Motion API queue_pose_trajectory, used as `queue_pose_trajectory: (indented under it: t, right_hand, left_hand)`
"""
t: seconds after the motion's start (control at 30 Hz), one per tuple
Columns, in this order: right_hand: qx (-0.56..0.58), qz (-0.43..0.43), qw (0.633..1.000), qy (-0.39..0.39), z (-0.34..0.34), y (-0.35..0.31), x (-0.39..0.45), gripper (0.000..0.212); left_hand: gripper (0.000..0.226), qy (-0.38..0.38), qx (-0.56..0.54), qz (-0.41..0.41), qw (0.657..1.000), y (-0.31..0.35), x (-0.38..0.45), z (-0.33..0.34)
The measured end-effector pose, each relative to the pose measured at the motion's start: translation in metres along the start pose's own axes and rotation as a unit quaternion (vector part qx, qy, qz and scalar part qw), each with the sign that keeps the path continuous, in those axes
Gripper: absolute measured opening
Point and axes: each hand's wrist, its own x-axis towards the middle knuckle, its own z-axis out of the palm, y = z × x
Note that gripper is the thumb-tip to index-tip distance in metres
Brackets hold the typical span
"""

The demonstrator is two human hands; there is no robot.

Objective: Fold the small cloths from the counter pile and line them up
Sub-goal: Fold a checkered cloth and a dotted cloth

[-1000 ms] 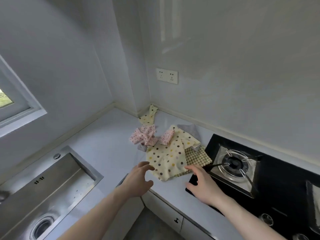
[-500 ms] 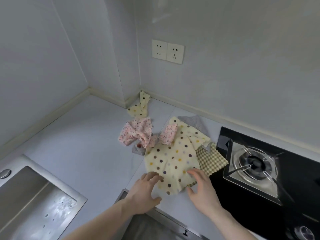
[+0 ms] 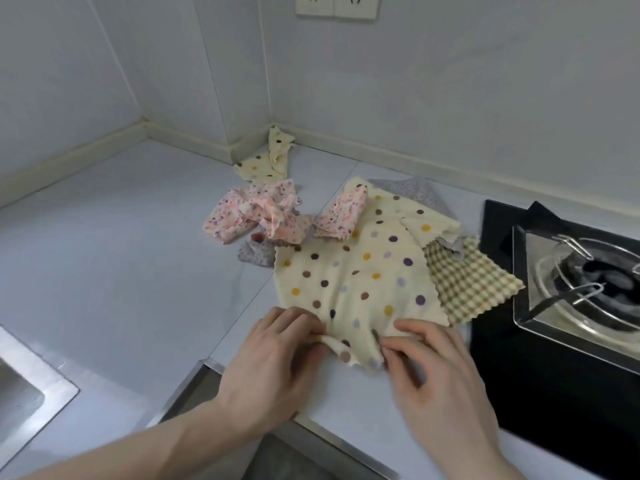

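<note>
A cream cloth with coloured dots (image 3: 356, 271) lies spread on top of the pile on the pale counter (image 3: 114, 244). My left hand (image 3: 277, 358) pinches its near left edge and my right hand (image 3: 429, 368) pinches its near right edge, so the near hem is bunched between them. Under its right side shows a green checked cloth (image 3: 474, 282). Crumpled pink floral cloths (image 3: 256, 213) lie to the left, another pink one (image 3: 343, 213) rests on the cream cloth's far corner. A grey cloth (image 3: 415, 192) peeks out behind. A second cream dotted cloth (image 3: 266, 161) sits in the wall corner.
A black gas hob (image 3: 554, 393) with a metal burner (image 3: 588, 282) lies right of the pile. A steel sink's (image 3: 38, 389) rim shows at the lower left. The counter's front edge runs under my wrists. Wall sockets (image 3: 336, 5) sit above.
Both hands went from hovering over the counter's front to landing on the cream dotted cloth's near edge and pinching it. The view dropped closer to the pile.
</note>
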Motion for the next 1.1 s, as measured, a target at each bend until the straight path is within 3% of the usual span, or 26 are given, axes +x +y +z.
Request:
queue_pose_trajectory:
  t: [0.13, 0.33, 0.47, 0.67, 0.8, 0.87, 1.0, 1.1]
  right_hand:
    - [0.008, -0.033, 0.999, 0.012, 0.006, 0.006, -0.008, 0.013]
    - [-0.007, -0.107, 0.994, -0.011, 0.017, 0.009, -0.015, 0.035]
    - [0.003, -0.102, 0.995, -0.011, 0.021, 0.008, -0.014, 0.037]
    - [-0.021, -0.064, 0.998, -0.008, 0.016, -0.009, -0.03, 0.048]
    - [-0.035, -0.041, 0.999, -0.003, 0.005, -0.036, -0.057, 0.056]
    - [-0.013, -0.042, 0.998, 0.038, -0.001, -0.048, -0.065, 0.048]
    - [0.022, -0.053, 0.991, 0.118, -0.025, -0.069, -0.073, 0.011]
    - [0.035, -0.056, 0.986, 0.151, -0.047, -0.087, -0.076, 0.005]
  left_hand:
    - [0.019, 0.032, -0.006, 0.019, 0.999, 0.0, -0.006, 0.006]
    - [0.035, 0.079, -0.037, 0.01, 0.996, -0.011, -0.011, 0.02]
    - [0.041, 0.103, -0.064, 0.02, 0.992, -0.017, -0.009, 0.026]
    - [0.02, 0.103, -0.091, 0.017, 0.99, -0.011, -0.013, 0.018]
    - [0.006, 0.094, -0.031, 0.086, 0.991, 0.011, -0.021, -0.003]
    - [0.012, 0.107, -0.01, 0.132, 0.985, 0.025, -0.024, -0.017]
    - [0.024, 0.096, -0.022, 0.189, 0.977, 0.055, -0.031, -0.042]
    - [0.02, 0.067, -0.033, 0.219, 0.973, 0.069, -0.036, -0.061]
